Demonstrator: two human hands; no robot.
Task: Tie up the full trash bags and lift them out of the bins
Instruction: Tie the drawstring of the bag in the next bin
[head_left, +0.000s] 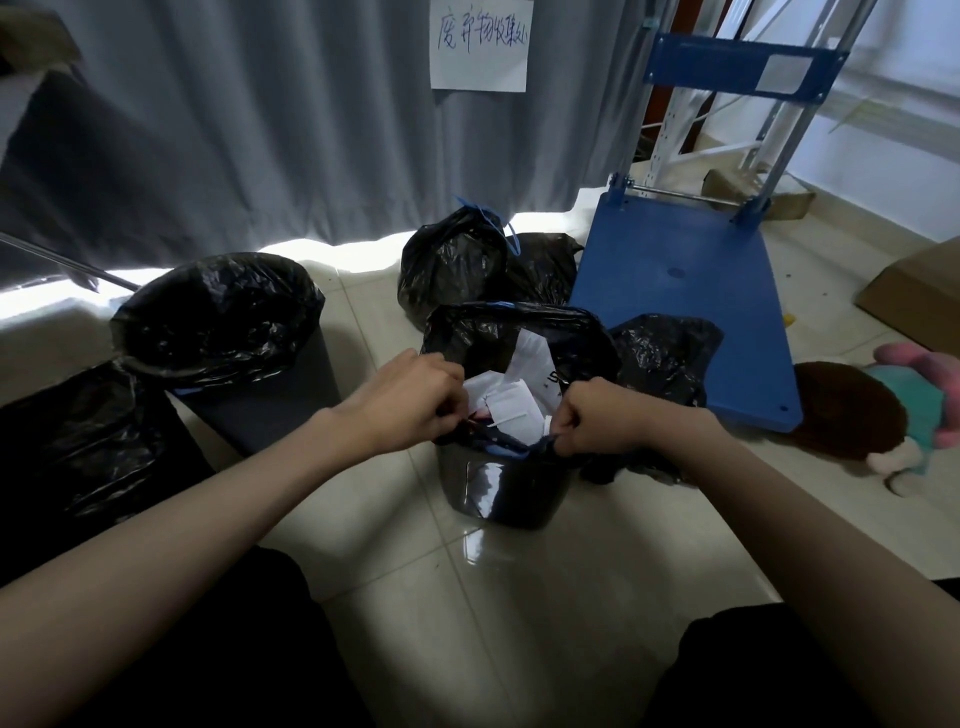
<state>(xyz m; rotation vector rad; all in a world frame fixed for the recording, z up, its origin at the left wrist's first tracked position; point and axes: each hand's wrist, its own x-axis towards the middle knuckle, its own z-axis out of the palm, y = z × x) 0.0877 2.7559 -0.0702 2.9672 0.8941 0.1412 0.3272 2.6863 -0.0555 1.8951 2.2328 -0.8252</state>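
A small dark bin (501, 493) stands on the tiled floor in front of me, lined with a black trash bag (498, 332) full of white paper scraps (511, 395). My left hand (402, 402) pinches the bag's near-left rim. My right hand (602, 415) grips the near-right rim in a fist, where a blue drawstring shows. Behind the bin lies a tied black bag (452, 260) with a blue drawstring knot. A second lined bin (228, 332) stands to the left, its bag open.
A blue platform trolley (691, 291) sits at the right, a loose black bag (665, 353) against its edge. A plush toy (878, 415) and a cardboard box (914, 296) lie further right. Another black bag (78, 441) is at far left. A grey curtain (260, 119) hangs behind.
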